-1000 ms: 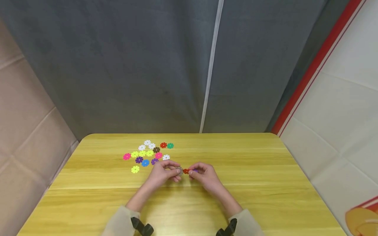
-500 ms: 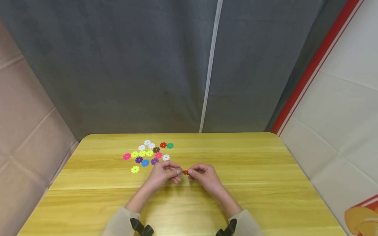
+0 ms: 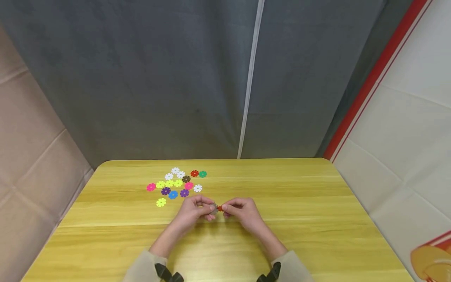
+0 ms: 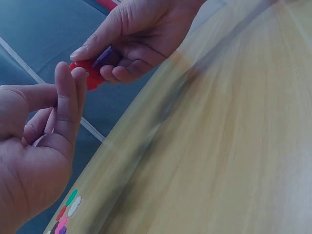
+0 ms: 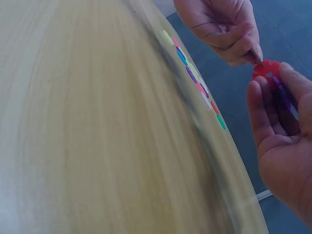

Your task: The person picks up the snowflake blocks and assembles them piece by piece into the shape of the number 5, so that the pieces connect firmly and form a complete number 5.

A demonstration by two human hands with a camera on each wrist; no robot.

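Hands have closed in over the table (image 3: 303, 203): our right hand (image 3: 243, 213) pinches the red disc (image 3: 220, 208), now meeting the grey piece (image 3: 213, 207) pinched by our left hand (image 3: 192, 213), so joining looks imminent.

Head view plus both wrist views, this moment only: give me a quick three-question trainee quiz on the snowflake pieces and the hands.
1. True or false: the red piece lies flat on the table.
2. Which hand holds the red piece with a purple piece behind it? A) left hand B) right hand
3. Fill in: the loose pieces lie on the person's ______ side of the table.

Key
1. False: it is held above the table, between the two hands.
2. B: the right hand pinches it; the left hand holds a grey piece against it.
3. left
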